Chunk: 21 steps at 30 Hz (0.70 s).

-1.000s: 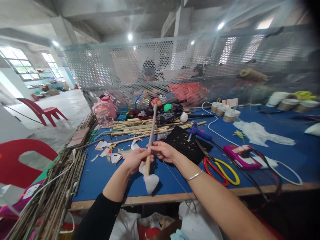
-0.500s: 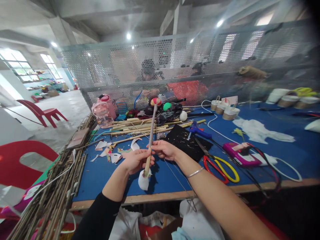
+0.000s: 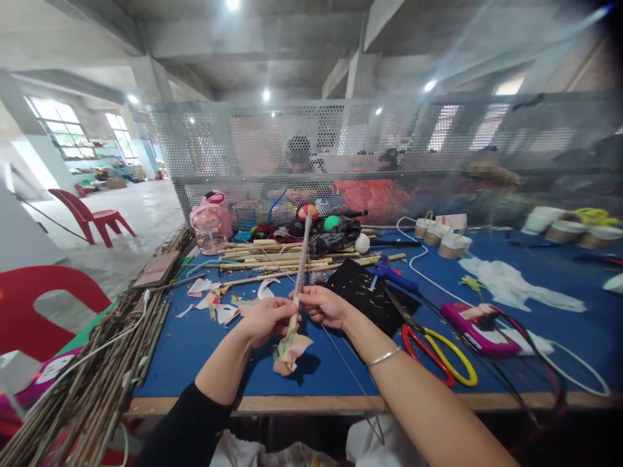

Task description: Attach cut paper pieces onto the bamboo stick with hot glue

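Both hands hold a thin wooden stick that slants up and away over the blue table. My left hand pinches it near its lower end, while the fingers of my right hand close on it just above. Pale pink and greenish cloth-like pieces flare out from the lower end, close to the table's front edge. The far tip overlaps a red and yellow ball; whether they touch I cannot tell. A thin wire runs below my right hand.
Scissors with red and yellow handles lie right of my right forearm, by a blue glue gun and a purple power strip. Cloth scraps and several sticks lie behind my left hand. A perforated screen stands behind.
The stick has turned in my fingers: its lower end showed a rounded white side before and now shows pink and green pieces. The head view has tilted upward slightly.
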Each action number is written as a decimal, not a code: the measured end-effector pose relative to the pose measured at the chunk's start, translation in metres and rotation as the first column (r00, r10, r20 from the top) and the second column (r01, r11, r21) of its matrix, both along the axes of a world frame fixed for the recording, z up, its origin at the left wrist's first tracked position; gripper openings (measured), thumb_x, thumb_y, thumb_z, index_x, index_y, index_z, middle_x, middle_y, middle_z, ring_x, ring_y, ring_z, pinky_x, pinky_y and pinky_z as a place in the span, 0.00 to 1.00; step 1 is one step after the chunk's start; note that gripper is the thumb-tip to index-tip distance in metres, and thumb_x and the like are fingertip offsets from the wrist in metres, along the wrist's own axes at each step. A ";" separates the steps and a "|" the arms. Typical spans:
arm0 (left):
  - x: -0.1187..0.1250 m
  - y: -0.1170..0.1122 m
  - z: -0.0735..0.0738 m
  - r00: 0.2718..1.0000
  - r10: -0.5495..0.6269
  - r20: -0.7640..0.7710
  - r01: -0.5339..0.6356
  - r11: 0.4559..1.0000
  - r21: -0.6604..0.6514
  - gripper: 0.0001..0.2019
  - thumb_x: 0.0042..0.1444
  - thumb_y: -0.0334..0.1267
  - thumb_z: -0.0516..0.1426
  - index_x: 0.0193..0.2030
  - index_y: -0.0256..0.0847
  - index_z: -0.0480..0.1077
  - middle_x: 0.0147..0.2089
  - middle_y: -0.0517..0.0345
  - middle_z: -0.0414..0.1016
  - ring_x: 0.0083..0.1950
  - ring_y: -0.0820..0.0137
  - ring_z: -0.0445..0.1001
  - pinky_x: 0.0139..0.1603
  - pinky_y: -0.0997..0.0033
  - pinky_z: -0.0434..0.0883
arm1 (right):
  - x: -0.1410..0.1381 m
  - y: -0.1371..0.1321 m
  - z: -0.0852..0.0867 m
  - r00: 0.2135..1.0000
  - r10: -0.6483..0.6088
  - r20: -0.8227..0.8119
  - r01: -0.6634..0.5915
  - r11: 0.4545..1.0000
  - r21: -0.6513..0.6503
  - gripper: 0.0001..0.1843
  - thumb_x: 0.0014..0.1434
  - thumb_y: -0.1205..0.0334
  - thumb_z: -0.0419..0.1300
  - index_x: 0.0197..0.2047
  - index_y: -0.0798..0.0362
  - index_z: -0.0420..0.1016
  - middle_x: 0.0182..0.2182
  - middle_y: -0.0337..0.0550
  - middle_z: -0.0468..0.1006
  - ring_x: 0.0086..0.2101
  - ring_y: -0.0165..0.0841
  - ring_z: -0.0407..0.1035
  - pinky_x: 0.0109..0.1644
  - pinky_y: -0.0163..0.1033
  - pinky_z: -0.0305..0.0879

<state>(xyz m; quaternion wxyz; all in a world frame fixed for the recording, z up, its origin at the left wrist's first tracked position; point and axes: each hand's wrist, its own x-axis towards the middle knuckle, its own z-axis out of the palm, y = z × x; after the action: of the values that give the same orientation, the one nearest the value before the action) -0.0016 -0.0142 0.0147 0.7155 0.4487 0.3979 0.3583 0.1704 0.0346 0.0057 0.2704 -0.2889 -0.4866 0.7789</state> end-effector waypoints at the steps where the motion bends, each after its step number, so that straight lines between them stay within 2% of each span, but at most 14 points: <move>1: 0.000 0.000 -0.001 1.000 -0.002 0.005 0.002 1.000 -0.008 0.18 0.39 0.46 0.66 0.29 0.34 0.69 0.25 0.58 0.70 0.23 0.78 0.66 0.23 0.79 0.61 | -0.001 0.000 -0.001 1.000 -0.016 0.011 0.016 1.000 0.021 0.18 0.45 0.55 0.67 0.34 0.57 0.68 0.12 0.24 0.52 0.14 0.18 0.37 0.16 0.28 0.29; 4: -0.001 0.003 -0.007 0.999 0.047 -0.026 -0.047 0.999 0.001 0.18 0.38 0.47 0.66 0.27 0.35 0.66 0.20 0.63 0.66 0.18 0.80 0.62 0.18 0.80 0.54 | -0.007 -0.002 -0.004 0.996 -0.073 0.052 0.068 0.993 0.100 0.17 0.44 0.53 0.67 0.28 0.56 0.66 0.11 0.24 0.51 0.12 0.18 0.38 0.14 0.30 0.30; 7: 0.000 0.004 -0.010 0.994 0.096 -0.054 -0.094 0.995 0.040 0.19 0.35 0.45 0.68 0.24 0.35 0.64 0.15 0.67 0.62 0.14 0.83 0.54 0.16 0.80 0.47 | -0.010 -0.002 -0.006 0.994 -0.076 0.076 0.066 0.990 0.123 0.18 0.44 0.52 0.67 0.28 0.56 0.65 0.10 0.24 0.51 0.12 0.18 0.38 0.14 0.30 0.30; 10: 0.001 0.004 -0.009 0.995 0.093 -0.023 -0.092 0.994 0.054 0.20 0.34 0.46 0.68 0.25 0.34 0.66 0.17 0.63 0.66 0.16 0.81 0.59 0.18 0.80 0.52 | -0.008 0.000 -0.004 0.998 -0.028 0.054 0.024 0.997 0.068 0.19 0.44 0.53 0.67 0.32 0.57 0.67 0.11 0.24 0.51 0.13 0.18 0.37 0.15 0.29 0.29; 13: 0.002 0.002 -0.006 0.998 0.053 0.035 -0.054 0.998 0.032 0.20 0.38 0.48 0.66 0.28 0.33 0.68 0.25 0.56 0.72 0.25 0.75 0.69 0.26 0.76 0.63 | -0.006 -0.001 -0.001 1.000 -0.006 0.008 0.006 1.000 0.028 0.20 0.43 0.55 0.68 0.36 0.57 0.69 0.14 0.26 0.58 0.13 0.17 0.38 0.16 0.29 0.27; 15: 0.003 0.002 -0.007 0.998 0.035 0.047 -0.035 0.999 0.013 0.19 0.39 0.47 0.65 0.31 0.33 0.69 0.27 0.53 0.73 0.28 0.72 0.72 0.30 0.74 0.65 | -0.007 -0.003 -0.001 1.000 -0.030 -0.001 0.030 0.998 0.050 0.19 0.43 0.56 0.67 0.34 0.57 0.69 0.15 0.29 0.63 0.13 0.16 0.40 0.15 0.29 0.28; 17: 0.002 0.004 -0.010 0.999 0.044 0.027 -0.045 0.999 0.013 0.18 0.40 0.47 0.65 0.30 0.33 0.69 0.25 0.55 0.72 0.25 0.73 0.70 0.27 0.75 0.64 | -0.008 -0.005 -0.002 0.998 -0.071 0.003 0.070 0.994 0.081 0.18 0.43 0.55 0.67 0.31 0.57 0.67 0.13 0.28 0.61 0.12 0.17 0.41 0.15 0.30 0.28; 21: 0.001 0.008 -0.015 0.991 0.124 -0.047 -0.121 0.990 0.073 0.18 0.35 0.43 0.68 0.23 0.33 0.67 0.16 0.63 0.65 0.17 0.80 0.60 0.20 0.78 0.54 | -0.011 -0.006 -0.007 0.989 -0.141 0.038 0.136 0.985 0.110 0.18 0.42 0.55 0.67 0.29 0.56 0.65 0.10 0.23 0.51 0.12 0.18 0.38 0.15 0.31 0.28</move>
<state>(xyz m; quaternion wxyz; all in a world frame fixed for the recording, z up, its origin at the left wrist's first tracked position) -0.0009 -0.0064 -0.0005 0.6655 0.4573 0.4302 0.4037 0.1593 0.0290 -0.0014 0.3280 -0.3249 -0.5122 0.7242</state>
